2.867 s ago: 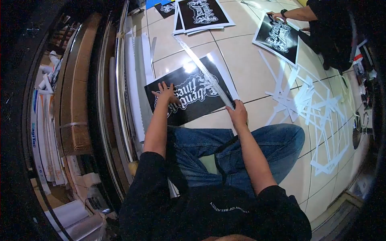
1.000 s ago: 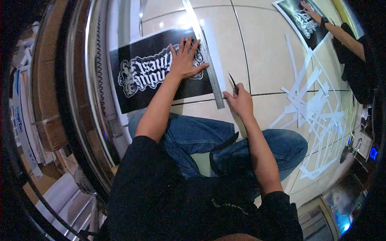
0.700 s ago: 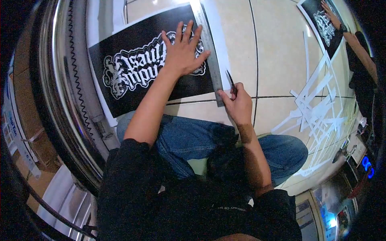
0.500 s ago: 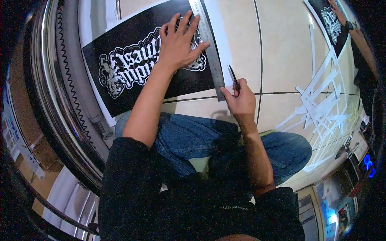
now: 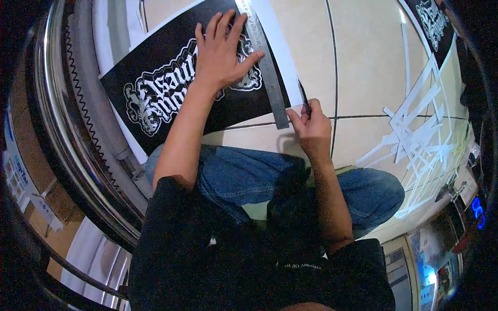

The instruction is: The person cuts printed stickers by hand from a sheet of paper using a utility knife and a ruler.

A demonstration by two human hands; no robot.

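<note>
A black printed sheet (image 5: pixel 244 109) with white ornate lettering lies on the floor, its white margin showing along the right side. My left hand (image 5: pixel 220 57) rests on it with fingers spread, the thumb and index finger reaching the metal ruler (image 5: pixel 275 96). The ruler runs lengthwise near the sheet's right edge, and its lower end sticks out past the bottom edge. My right hand (image 5: pixel 314 127) grips a dark, slim cutter knife (image 5: pixel 306 105). Its blade points up and away over the sheet's white right margin, close to the edge.
Thin white paper strips (image 5: pixel 417 132) lie heaped on the tiled floor (image 5: pixel 363 62) at right. Another printed sheet (image 5: pixel 441 44) is at the upper right, with part of another person beside it. Metal rails (image 5: pixel 49 103) and a grey roller (image 5: pixel 85 78) stand along the left.
My left hand, the sheet and the ruler sit slightly further left in view. The knife in my right hand stands more upright. The other person's hand has mostly left the upper right.
</note>
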